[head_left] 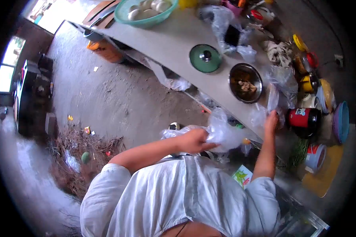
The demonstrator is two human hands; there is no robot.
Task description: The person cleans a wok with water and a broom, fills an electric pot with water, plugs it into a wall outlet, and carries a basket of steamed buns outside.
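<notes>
My left hand [194, 141] is closed on a crumpled clear plastic bag [224, 132], held in front of my body beside the table edge. To the right, my right hand [271, 119] reaches over the table and pinches another piece of clear plastic bag [273, 98]. Just beyond that hand stands a metal bowl [261, 87] with pieces of food [247, 87] in it. A green lid [199, 65] with a dark knob lies flat left of the bowl. My right fingers are small and partly blurred.
A green basket [144, 21] of pale round items sits at the far left of the table [182, 37]. Jars, bags and a red-and-black pot [304, 121] crowd the right side. Dry twigs [83, 166] lie on the floor at left.
</notes>
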